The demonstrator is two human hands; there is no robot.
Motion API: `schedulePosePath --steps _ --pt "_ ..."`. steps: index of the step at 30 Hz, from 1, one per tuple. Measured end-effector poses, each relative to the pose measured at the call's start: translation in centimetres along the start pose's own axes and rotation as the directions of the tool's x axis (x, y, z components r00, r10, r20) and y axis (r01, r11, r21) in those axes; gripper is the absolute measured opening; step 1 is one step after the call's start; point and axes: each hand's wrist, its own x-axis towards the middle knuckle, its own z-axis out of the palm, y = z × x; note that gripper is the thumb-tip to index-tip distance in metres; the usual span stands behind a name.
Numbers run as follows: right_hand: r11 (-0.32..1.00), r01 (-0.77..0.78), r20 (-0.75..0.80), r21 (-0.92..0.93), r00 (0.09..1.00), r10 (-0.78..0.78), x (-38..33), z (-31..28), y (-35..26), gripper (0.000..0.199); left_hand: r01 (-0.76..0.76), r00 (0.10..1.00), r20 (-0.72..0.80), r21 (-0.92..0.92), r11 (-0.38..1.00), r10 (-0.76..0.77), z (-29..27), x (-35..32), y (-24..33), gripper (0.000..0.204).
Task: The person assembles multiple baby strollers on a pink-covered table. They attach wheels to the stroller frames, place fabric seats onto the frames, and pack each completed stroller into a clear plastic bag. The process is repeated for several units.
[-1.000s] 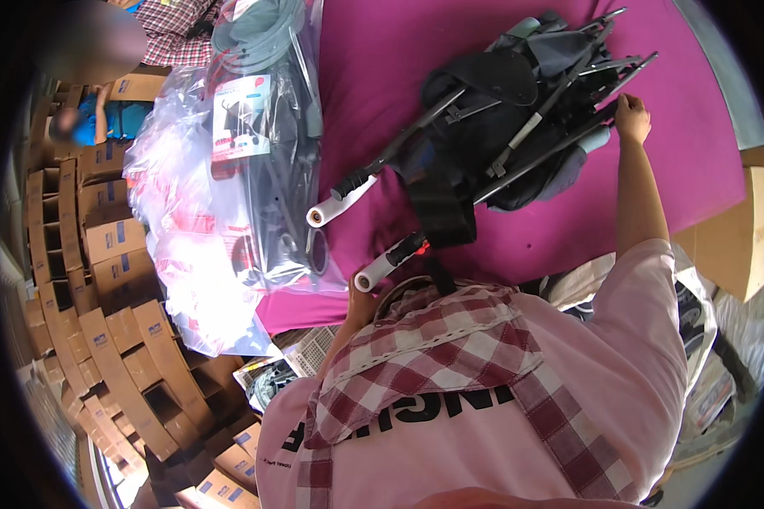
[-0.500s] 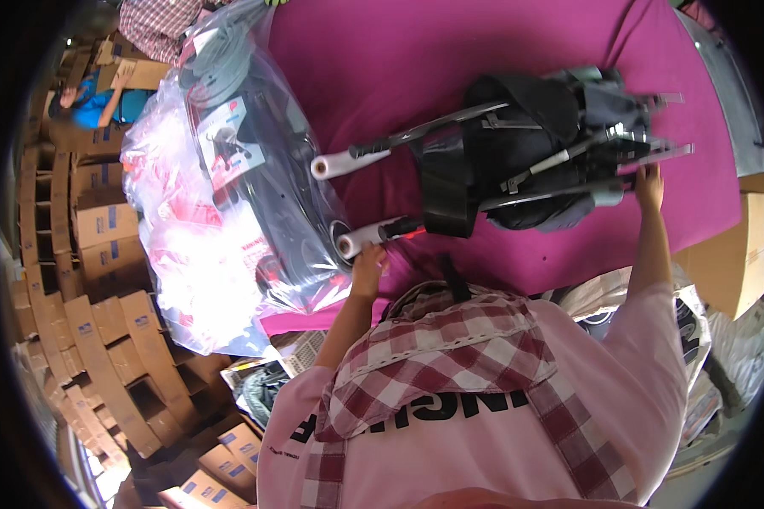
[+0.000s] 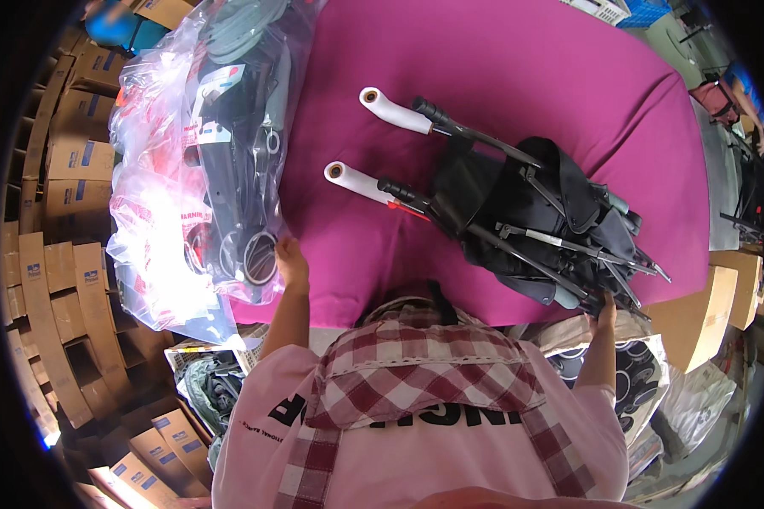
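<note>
A folded black stroller [image 3: 526, 204] lies slantwise on the table cloth. Two bars with black grips point left from it, and a white tube [image 3: 396, 112] and a second white tube [image 3: 356, 181] lie at those grips. My right hand [image 3: 603, 312] grips the frame at the stroller's lower right end, its fingers partly hidden by the bars. Fingers curled, my left hand [image 3: 292, 261] is beside the lower right edge of a clear plastic bag [image 3: 157, 195]. Whether it pinches the film I cannot make out. Inside the bag is another folded grey and black stroller [image 3: 242, 170].
A magenta cloth [image 3: 348, 271] covers the table. Stacked cardboard boxes [image 3: 81, 161] line the left side. Below the table edge stand a crate of grey parts [image 3: 208, 386] and one of black wheels [image 3: 628, 373]. Large cartons [image 3: 696, 314] are at right; a co-worker in blue [image 3: 127, 30] is upper left.
The black stroller has turned, its right end swinging down toward me. My right hand moved down with it. My left hand has left the near white tube and moved to the bag's edge.
</note>
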Motion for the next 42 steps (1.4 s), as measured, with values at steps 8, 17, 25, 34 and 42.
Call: schedulePosePath --steps 8,17,25,34,42 --pt "0.989 -0.139 0.518 -0.058 0.842 0.148 -4.8 10.8 -0.4 0.042 0.106 0.905 0.415 -0.002 0.994 -0.095 -0.1 -7.0 5.1 0.028" --pt "0.829 0.39 0.593 -0.4 0.8 -0.09 -7.8 23.2 2.0 0.051 0.013 0.786 0.618 0.021 1.0 -0.024 1.3 -11.6 7.4 0.031" --pt "-0.16 0.172 0.219 -0.972 0.911 -0.349 -1.0 5.8 -1.3 0.072 -0.195 0.739 0.664 0.048 0.98 0.115 -0.6 -11.2 5.2 0.035" --pt "-0.043 0.365 0.368 -0.93 0.926 -0.083 -14.2 5.5 14.2 0.055 -0.121 0.752 0.644 -0.073 0.99 0.14 -5.4 -8.8 -0.6 0.028" --pt "0.33 0.396 0.483 -0.857 0.84 0.245 -15.8 10.4 21.8 0.044 -0.011 0.78 0.62 -0.12 0.993 0.084 -9.3 -9.9 -3.8 0.028"
